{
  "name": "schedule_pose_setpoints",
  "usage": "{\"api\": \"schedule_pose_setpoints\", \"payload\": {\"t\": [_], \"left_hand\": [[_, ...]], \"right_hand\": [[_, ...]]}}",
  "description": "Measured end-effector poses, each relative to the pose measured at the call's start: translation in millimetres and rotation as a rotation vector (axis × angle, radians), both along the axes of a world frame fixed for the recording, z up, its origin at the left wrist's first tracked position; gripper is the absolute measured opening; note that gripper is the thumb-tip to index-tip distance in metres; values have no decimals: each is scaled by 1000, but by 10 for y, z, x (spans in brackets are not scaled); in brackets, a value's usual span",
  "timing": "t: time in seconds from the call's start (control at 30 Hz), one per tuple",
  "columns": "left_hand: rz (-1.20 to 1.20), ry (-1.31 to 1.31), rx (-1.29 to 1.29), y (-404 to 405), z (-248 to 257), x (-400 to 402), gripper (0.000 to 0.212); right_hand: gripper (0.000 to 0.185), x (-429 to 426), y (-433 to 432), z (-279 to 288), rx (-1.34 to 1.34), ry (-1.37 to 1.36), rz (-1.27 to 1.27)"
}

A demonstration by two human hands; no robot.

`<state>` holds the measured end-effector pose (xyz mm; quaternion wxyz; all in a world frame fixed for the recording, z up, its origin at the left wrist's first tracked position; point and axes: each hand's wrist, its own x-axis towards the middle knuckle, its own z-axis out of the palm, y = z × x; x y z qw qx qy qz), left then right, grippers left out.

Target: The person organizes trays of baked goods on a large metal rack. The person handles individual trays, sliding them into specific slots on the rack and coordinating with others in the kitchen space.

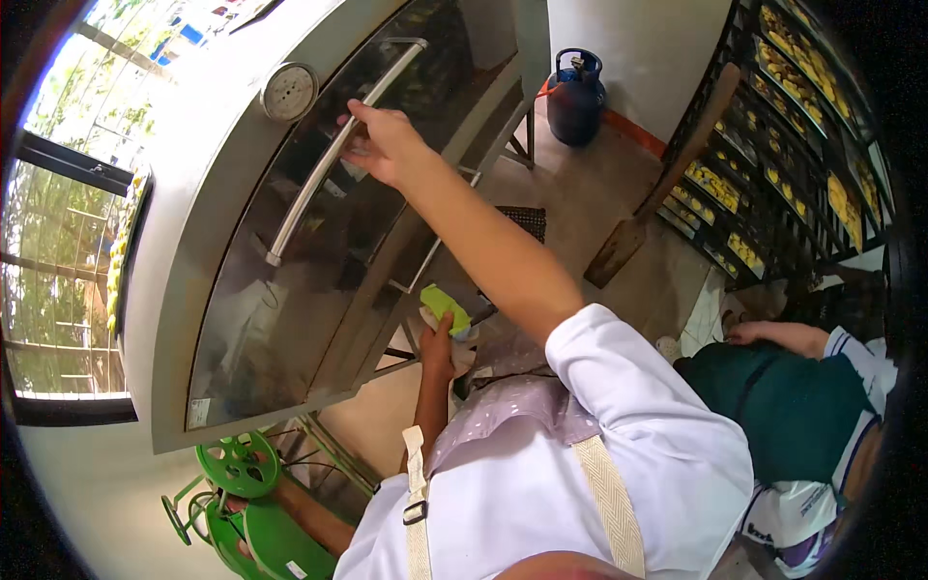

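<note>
My right hand [380,141] reaches across to the long metal handle [304,206] of a large oven [254,341] and grips its middle. The oven's dark glass door looks closed. Lower down, near my waist, my left hand [438,341] holds a bright green cloth [444,306] with paler fabric beside it. A second, thinner handle [435,254] runs lower on the oven's front. A round dial [289,92] sits on the frame near the upper handle. I wear a white shirt and a dotted apron [500,413].
A gas cylinder [576,101] stands by the wall. A wooden peel [678,167] leans against a rack [776,159] of trays with yellow pieces. At right, a person in a green apron [783,406] bends low. A bare limb [312,515], its owner unclear, lies beside a green machine [283,540].
</note>
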<state>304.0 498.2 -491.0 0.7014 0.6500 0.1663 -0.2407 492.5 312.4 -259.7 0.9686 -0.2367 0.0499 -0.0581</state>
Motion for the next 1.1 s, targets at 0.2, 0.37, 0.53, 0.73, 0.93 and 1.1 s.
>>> {"api": "schedule_pose_setpoints", "payload": {"t": [0.2, 0.37, 0.53, 0.73, 0.93, 1.1], "left_hand": [[-159, -61, 100, 333, 48, -78, 39], [-465, -189, 347, 524, -166, -343, 39], [-984, -462, 549, 514, -182, -650, 50], [-1132, -522, 600, 316, -131, -1158, 57], [-1048, -569, 533, 411, -103, -1684, 54], [-872, -581, 603, 519, -30, -2079, 48]], "right_hand": [[13, 36, 236, -134, 203, -25, -154], [13, -493, 134, -545, 243, -139, -250], [17, -981, 47, -856, 271, -149, -328], [22, -1274, -132, -1385, 200, 16, -400], [20, -1487, -134, -1736, 196, 57, -380], [21, -1583, -221, -2262, 230, 154, -377]]}}
